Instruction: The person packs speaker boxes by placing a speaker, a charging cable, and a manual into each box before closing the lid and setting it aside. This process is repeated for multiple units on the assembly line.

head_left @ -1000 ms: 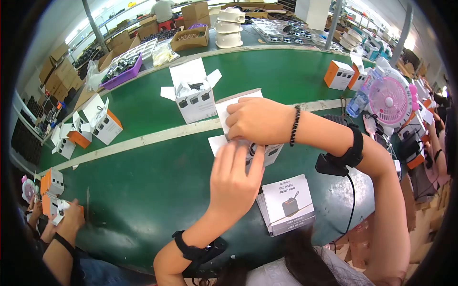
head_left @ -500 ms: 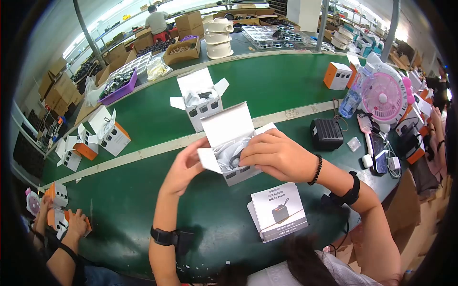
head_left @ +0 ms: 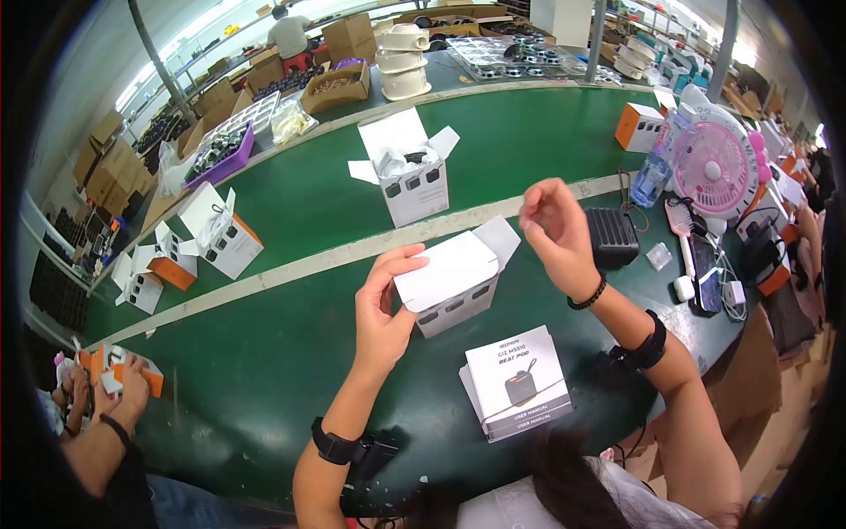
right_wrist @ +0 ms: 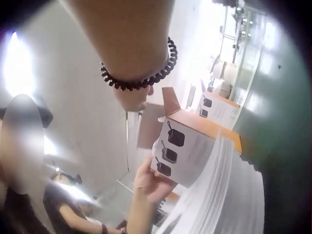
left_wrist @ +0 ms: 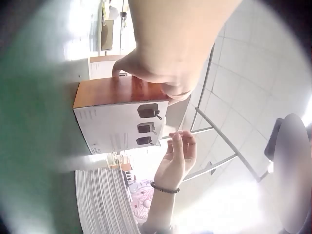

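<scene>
A white and orange carton [head_left: 458, 295] with speaker pictures stands on the green table, its lid [head_left: 448, 267] folded over the top. One side flap [head_left: 499, 240] sticks out at the right. My left hand [head_left: 385, 304] grips the carton's left end, fingers on the lid and thumb at the near edge. Raised to the right of the carton, my right hand [head_left: 561, 238] has loosely bent fingers and nothing in it. The left wrist view shows that right hand [left_wrist: 178, 156] apart from the carton [left_wrist: 117, 119]. The carton's contents are hidden under the lid.
A stack of user manuals [head_left: 518, 383] lies in front of the carton. Behind stands an open filled carton [head_left: 414, 189]; several more [head_left: 229, 238] are at the left. A black speaker [head_left: 612, 238], hairbrush [head_left: 678, 229], bottle [head_left: 652, 176] and pink fan [head_left: 716, 167] are at the right.
The carton's lid, upright half a second ago with bagged contents showing, now lies over the top. My right hand has left the contents and moved up to the right; my left holds the lid's left end.
</scene>
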`<act>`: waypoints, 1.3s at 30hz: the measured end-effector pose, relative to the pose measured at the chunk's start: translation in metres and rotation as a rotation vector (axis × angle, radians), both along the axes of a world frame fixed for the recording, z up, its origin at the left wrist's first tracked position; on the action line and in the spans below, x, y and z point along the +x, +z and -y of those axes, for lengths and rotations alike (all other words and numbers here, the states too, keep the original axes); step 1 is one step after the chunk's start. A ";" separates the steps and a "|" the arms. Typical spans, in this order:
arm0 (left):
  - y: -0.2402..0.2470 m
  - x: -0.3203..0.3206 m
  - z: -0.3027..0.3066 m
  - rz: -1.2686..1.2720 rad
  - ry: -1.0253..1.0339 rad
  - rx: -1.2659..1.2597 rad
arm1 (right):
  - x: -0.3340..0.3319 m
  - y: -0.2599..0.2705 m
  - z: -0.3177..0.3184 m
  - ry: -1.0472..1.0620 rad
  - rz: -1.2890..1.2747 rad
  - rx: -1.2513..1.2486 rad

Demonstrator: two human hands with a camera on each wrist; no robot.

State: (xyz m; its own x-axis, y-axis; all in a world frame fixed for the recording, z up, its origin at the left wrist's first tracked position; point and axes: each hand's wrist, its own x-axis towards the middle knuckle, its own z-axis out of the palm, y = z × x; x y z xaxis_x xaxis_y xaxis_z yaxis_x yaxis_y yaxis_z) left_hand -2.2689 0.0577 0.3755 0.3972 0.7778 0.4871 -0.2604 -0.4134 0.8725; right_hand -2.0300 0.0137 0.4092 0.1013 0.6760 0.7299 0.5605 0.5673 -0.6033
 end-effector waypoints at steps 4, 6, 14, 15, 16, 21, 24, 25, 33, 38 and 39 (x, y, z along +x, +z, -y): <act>-0.002 -0.009 -0.008 -0.045 0.000 0.150 | -0.014 -0.009 -0.008 0.579 -0.645 -0.419; 0.008 -0.012 -0.002 0.011 -0.017 -0.038 | -0.026 -0.003 -0.009 0.713 -0.710 -0.580; 0.016 -0.002 -0.015 0.166 0.274 -0.273 | -0.065 -0.012 -0.015 0.739 -0.772 -0.710; 0.015 -0.006 -0.017 0.169 0.271 -0.276 | -0.066 -0.013 -0.017 0.734 -0.771 -0.712; 0.017 -0.013 -0.016 0.030 0.312 -0.041 | -0.067 -0.012 -0.018 0.745 -0.732 -0.684; 0.045 -0.053 -0.018 -0.461 -0.132 0.524 | -0.059 -0.018 -0.027 0.738 -0.338 -0.487; 0.050 -0.073 -0.010 -0.533 -0.240 0.433 | -0.050 -0.006 -0.021 0.738 -0.229 -0.431; 0.053 -0.077 -0.005 -0.551 -0.240 0.486 | -0.050 -0.003 -0.019 0.769 -0.164 -0.389; 0.040 -0.081 0.004 -0.636 0.109 0.717 | -0.087 0.013 -0.002 0.485 0.144 -0.257; 0.041 -0.093 0.018 -0.838 0.183 0.857 | -0.088 0.000 0.004 0.466 0.446 -0.117; 0.040 -0.095 0.022 -0.891 0.212 0.898 | -0.089 -0.002 0.004 0.482 0.444 -0.119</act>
State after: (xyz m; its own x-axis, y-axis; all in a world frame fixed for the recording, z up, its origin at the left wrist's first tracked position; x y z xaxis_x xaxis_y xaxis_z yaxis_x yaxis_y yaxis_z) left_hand -2.3636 0.0362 0.4157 0.7648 0.4039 0.5019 0.4094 -0.9062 0.1055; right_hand -2.1192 0.0097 0.4074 -0.5255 0.6488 0.5503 0.4702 0.7606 -0.4477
